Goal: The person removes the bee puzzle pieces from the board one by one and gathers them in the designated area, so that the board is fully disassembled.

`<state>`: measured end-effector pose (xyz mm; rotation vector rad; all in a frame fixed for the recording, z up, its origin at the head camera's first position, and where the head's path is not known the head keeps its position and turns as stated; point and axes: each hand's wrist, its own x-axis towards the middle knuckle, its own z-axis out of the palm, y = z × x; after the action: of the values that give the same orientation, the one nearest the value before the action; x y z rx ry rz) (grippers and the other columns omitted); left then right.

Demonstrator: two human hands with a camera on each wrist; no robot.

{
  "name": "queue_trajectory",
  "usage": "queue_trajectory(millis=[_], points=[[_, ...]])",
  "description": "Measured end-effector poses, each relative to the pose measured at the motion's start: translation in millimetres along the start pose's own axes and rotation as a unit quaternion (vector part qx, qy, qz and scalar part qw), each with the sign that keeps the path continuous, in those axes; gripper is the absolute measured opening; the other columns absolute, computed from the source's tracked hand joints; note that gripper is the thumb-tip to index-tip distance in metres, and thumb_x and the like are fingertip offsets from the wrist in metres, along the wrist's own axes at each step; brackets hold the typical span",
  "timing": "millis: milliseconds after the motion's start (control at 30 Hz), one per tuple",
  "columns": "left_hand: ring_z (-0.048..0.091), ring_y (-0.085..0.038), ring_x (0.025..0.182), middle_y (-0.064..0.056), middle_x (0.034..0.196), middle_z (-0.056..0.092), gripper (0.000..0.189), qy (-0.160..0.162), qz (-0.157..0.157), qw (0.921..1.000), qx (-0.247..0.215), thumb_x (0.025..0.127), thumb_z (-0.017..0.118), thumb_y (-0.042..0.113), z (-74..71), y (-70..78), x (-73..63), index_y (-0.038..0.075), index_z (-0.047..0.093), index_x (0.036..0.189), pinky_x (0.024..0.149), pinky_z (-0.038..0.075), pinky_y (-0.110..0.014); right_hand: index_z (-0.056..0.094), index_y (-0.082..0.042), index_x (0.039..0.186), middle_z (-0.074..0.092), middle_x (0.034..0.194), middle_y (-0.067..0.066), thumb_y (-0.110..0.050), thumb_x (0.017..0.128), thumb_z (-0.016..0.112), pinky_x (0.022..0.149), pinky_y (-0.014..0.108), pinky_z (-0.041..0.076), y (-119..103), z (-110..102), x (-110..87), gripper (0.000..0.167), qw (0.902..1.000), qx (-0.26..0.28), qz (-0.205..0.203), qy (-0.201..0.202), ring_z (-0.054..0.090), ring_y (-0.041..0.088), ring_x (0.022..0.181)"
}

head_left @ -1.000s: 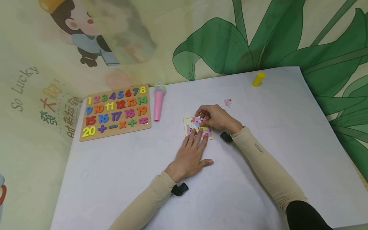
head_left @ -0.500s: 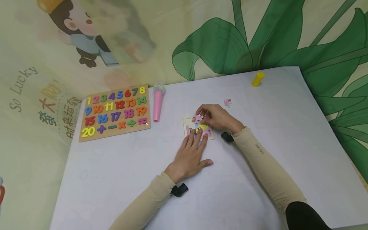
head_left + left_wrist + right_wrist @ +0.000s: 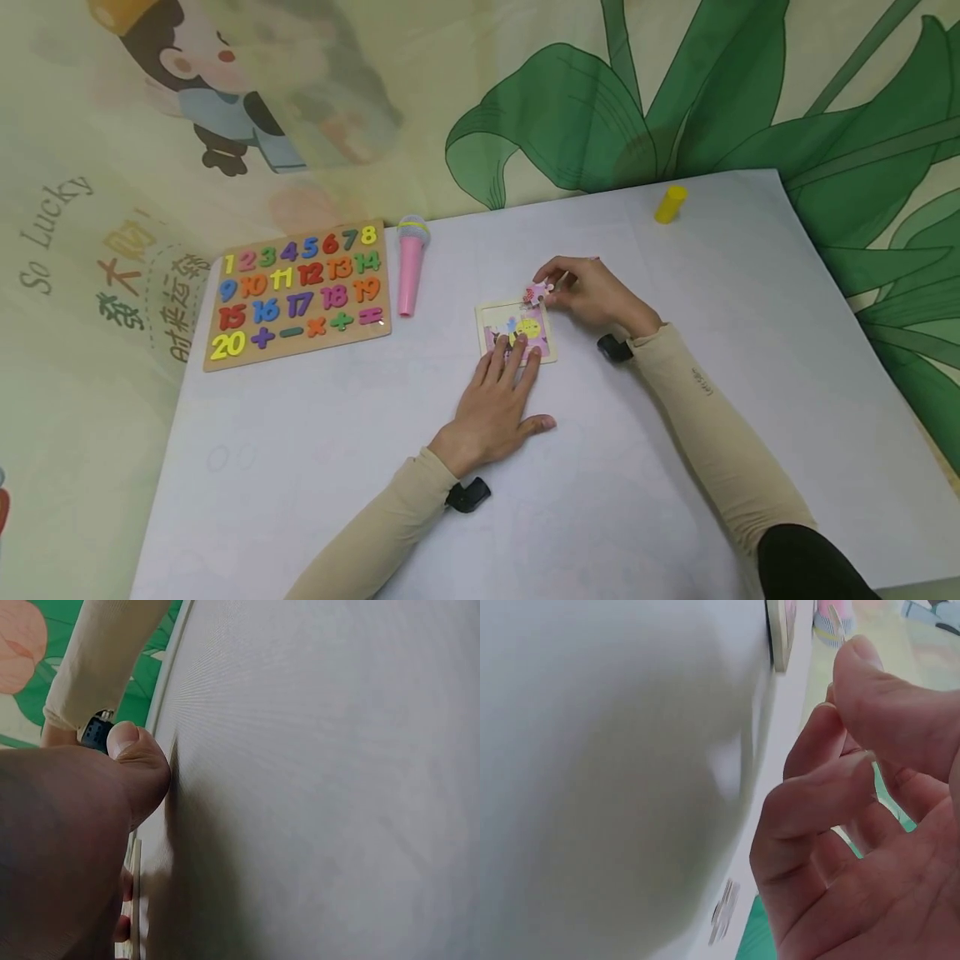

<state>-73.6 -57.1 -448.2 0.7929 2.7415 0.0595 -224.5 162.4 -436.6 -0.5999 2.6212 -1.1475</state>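
Pale fabric printed with a cartoon figure and green leaves [image 3: 555,117] is hung behind a table [image 3: 300,467] covered in white. At the far left, a brown wooden number board [image 3: 300,345] is set near the back edge, and a pink toy microphone with a grey head [image 3: 410,275] is laid just beside it. Toward the middle, the left hand [image 3: 491,408] is held flat, its straight fingers pressed over the near edge of a small square cream puzzle frame [image 3: 491,314], its thumb spread aside; nothing is gripped by it. At the frame's far right corner, a pink patterned jigsaw piece [image 3: 537,292] is pinched between thumb and forefinger of the right hand [image 3: 592,292]; whether the frame is touched by it cannot be told. Farther right, a yellow cylinder [image 3: 671,204] is stood near the back edge. By the left wrist view, the thumb is shown raised off the cloth; by the right wrist view, the curled other fingers and a thin loose piece [image 3: 724,911] on the table are revealed, mostly covered from the head view. Twenty numbers and five signs are counted on the board, with one microphone and one cylinder; the pieces inside the frame, partly covered, cannot be counted.
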Motion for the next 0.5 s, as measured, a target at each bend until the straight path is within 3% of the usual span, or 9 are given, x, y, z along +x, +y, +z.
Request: queue_trajectory(millis=[267,500], points=[[-0.003,-0.040,0.166,-0.016,0.180,0.000,0.098,0.002,-0.001,1.0000,0.002,0.103,0.045,0.072,-2.8,1.2,-0.7,0.010,0.012,0.172,0.135,0.010,-0.050,0.073,-0.008,0.125,0.070,0.116,0.015,-0.006,0.097,0.077,0.094,0.043,0.051,12,-21,-6.4,0.029,0.9992,0.030,0.025,0.012,0.064,0.032,0.103],[-0.002,-0.040,0.166,-0.017,0.180,0.000,0.097,0.003,0.000,1.0000,-0.001,0.104,0.044,0.071,-3.9,1.7,-1.6,0.009,0.013,0.171,0.134,0.011,-0.050,0.074,-0.009,0.122,0.068,0.111,0.013,-0.006,0.094,0.080,0.089,0.032,0.049,28,-36,-12.2,0.028,0.9986,0.027,0.032,0.033,0.062,0.029,0.100]])
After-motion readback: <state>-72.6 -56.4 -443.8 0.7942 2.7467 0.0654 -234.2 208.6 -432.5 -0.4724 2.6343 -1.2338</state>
